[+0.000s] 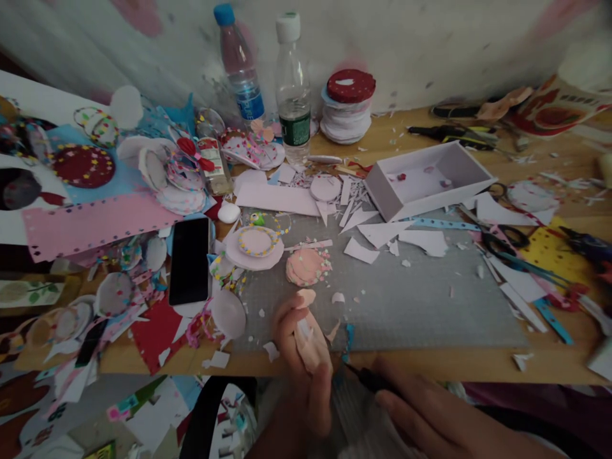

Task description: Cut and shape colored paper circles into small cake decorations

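Peach-coloured cutout [313,350], pinched in the curled left hand [291,347], was at six o'clock; at five, the right hand [415,398] gripped a black pointed tool [374,380]. A grey cutting mat [396,306] lay on the wooden tabletop [478,365]; a pink-blotched wall [406,44] rose at twelve.

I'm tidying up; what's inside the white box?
A small red piece and some paler bits lie inside the white box; its near wall hides the floor just behind it.

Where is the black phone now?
In the head view, the phone lies on the left, below the right end of the pink strip, above the red sheet.
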`<state>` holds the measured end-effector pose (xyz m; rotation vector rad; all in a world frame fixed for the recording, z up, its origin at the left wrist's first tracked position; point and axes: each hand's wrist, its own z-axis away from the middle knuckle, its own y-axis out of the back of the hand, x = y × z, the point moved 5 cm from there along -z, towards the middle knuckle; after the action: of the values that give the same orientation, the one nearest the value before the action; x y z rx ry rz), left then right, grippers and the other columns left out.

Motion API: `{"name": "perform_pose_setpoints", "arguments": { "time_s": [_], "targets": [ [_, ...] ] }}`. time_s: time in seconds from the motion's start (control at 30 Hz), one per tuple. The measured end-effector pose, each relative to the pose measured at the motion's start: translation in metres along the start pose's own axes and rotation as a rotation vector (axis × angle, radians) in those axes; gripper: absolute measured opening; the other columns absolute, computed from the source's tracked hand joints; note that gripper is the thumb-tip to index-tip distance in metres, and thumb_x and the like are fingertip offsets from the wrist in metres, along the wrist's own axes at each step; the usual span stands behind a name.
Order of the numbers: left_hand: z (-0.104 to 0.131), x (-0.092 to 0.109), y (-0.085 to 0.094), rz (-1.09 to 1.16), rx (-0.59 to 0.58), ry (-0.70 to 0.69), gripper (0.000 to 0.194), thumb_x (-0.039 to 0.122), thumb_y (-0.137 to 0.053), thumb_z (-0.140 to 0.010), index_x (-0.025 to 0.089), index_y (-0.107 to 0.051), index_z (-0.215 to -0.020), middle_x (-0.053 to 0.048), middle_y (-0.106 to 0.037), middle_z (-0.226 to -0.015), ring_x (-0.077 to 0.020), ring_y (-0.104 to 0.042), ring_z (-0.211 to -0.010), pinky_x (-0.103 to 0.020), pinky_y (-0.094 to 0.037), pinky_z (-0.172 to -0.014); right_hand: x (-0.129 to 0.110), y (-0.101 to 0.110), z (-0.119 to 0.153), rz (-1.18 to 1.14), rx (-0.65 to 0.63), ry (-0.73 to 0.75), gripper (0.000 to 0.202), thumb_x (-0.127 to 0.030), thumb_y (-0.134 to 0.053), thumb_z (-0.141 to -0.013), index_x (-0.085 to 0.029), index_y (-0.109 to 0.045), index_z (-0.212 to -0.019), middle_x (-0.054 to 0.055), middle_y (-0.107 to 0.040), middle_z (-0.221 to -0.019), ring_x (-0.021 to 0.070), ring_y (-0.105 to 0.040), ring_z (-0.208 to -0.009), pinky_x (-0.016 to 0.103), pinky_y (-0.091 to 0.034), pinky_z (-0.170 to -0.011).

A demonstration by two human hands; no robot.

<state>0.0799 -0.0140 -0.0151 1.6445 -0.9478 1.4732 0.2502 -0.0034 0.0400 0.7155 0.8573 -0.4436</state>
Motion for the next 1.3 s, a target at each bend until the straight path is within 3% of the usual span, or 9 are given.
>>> {"name": "perform_pose_setpoints", "arguments": {
  "time_s": [0.1, 0.13, 0.23, 0.33, 0.57, 0.67, 0.87, 1.03, 1.3],
  "targets": [
    [-0.006, 0.008, 0.014, -0.114, -0.338, -0.030, 0.054, 0.047, -0.053, -0.087, 0.025, -0.045, -0.135, -0.015, -0.041, -0.144, -0.0349, -0.039, -0.133, -0.053, -0.033, -0.109, 0.019, 0.003, 0.004, 0.074, 0.027, -0.054, 0.045, -0.047, -0.044, -0.093, -0.026, -0.060, -0.129, 0.005, -0.069, -0.121, 0.0288, -0.065, -0.111, 0.038, -0.058, -0.088],
    [-0.007, 0.008, 0.019, -0.155, -0.388, -0.033, 0.055, 0.040, -0.056, -0.087, 0.026, -0.042, -0.138, -0.015, -0.041, -0.144, -0.0340, -0.041, -0.133, -0.052, -0.034, -0.108, 0.025, 0.003, 0.006, 0.097, 0.024, -0.080, 0.047, -0.050, -0.043, -0.093, -0.025, -0.059, -0.130, 0.006, -0.067, -0.124, 0.0293, -0.063, -0.113, 0.039, -0.057, -0.090],
    [-0.014, 0.012, 0.033, -0.276, -0.308, -0.153, 0.078, 0.026, -0.076, -0.072, 0.028, -0.037, -0.140, -0.016, -0.044, -0.137, -0.0333, -0.045, -0.128, -0.050, -0.040, -0.105, 0.032, 0.003, 0.008, 0.124, 0.006, -0.106, 0.052, -0.054, -0.037, -0.095, -0.024, -0.056, -0.133, 0.006, -0.063, -0.129, 0.0283, -0.061, -0.117, 0.039, -0.055, -0.094],
    [-0.014, 0.016, 0.031, -0.449, -0.189, -0.313, 0.091, 0.027, -0.087, -0.059, 0.026, -0.039, -0.136, -0.015, -0.043, -0.132, -0.0344, -0.046, -0.124, -0.051, -0.040, -0.104, 0.025, 0.004, 0.006, 0.106, 0.003, -0.065, 0.050, -0.053, -0.038, -0.095, -0.025, -0.056, -0.133, 0.006, -0.064, -0.128, 0.0271, -0.062, -0.115, 0.037, -0.055, -0.093],
    [-0.006, 0.015, 0.018, -0.489, -0.491, -0.339, 0.063, 0.016, -0.060, -0.083, 0.018, -0.031, -0.139, -0.023, -0.025, -0.151, -0.0352, -0.028, -0.141, -0.055, -0.031, -0.109, 0.028, -0.007, 0.007, 0.120, -0.065, -0.095, 0.056, -0.053, -0.032, -0.097, -0.018, -0.048, -0.138, 0.011, -0.061, -0.132, 0.0267, -0.057, -0.121, 0.040, -0.051, -0.099],
    [-0.005, 0.014, 0.026, -0.454, -0.449, -0.370, 0.065, 0.025, -0.070, -0.080, 0.021, -0.037, -0.136, -0.020, -0.037, -0.143, -0.0319, -0.039, -0.135, -0.048, -0.039, -0.106, 0.027, -0.011, 0.006, 0.123, -0.086, -0.078, 0.049, -0.048, -0.031, -0.098, -0.021, -0.049, -0.135, 0.009, -0.065, -0.126, 0.0254, -0.059, -0.120, 0.039, -0.052, -0.096],
    [-0.002, -0.004, 0.039, -0.432, -0.253, -0.234, 0.087, 0.041, -0.088, -0.057, 0.024, -0.044, -0.130, -0.014, -0.051, -0.125, -0.0315, -0.054, -0.115, -0.048, -0.050, -0.094, 0.008, -0.010, -0.001, 0.131, -0.140, -0.032, 0.036, -0.040, -0.034, -0.096, -0.023, -0.058, -0.117, 0.008, -0.070, -0.109, 0.0246, -0.067, -0.103, 0.036, -0.056, -0.087],
    [0.001, -0.004, 0.039, -0.434, -0.226, -0.220, 0.083, 0.037, -0.089, -0.056, 0.024, -0.046, -0.126, -0.012, -0.052, -0.122, -0.0303, -0.055, -0.114, -0.046, -0.051, -0.092, 0.008, -0.012, -0.001, 0.199, -0.124, -0.017, 0.037, -0.036, -0.032, -0.096, -0.019, -0.057, -0.118, 0.010, -0.072, -0.100, 0.0264, -0.071, -0.090, 0.040, -0.058, -0.079],
    [0.000, -0.001, 0.038, -0.472, -0.214, -0.213, 0.083, 0.037, -0.089, -0.056, 0.024, -0.047, -0.126, -0.012, -0.053, -0.120, -0.0302, -0.057, -0.112, -0.045, -0.052, -0.090, 0.008, -0.008, 0.001, 0.263, -0.081, 0.041, 0.030, -0.035, -0.038, -0.096, -0.021, -0.060, -0.111, 0.007, -0.074, -0.089, 0.0243, -0.072, -0.075, 0.034, -0.058, -0.064]
  ]
}}
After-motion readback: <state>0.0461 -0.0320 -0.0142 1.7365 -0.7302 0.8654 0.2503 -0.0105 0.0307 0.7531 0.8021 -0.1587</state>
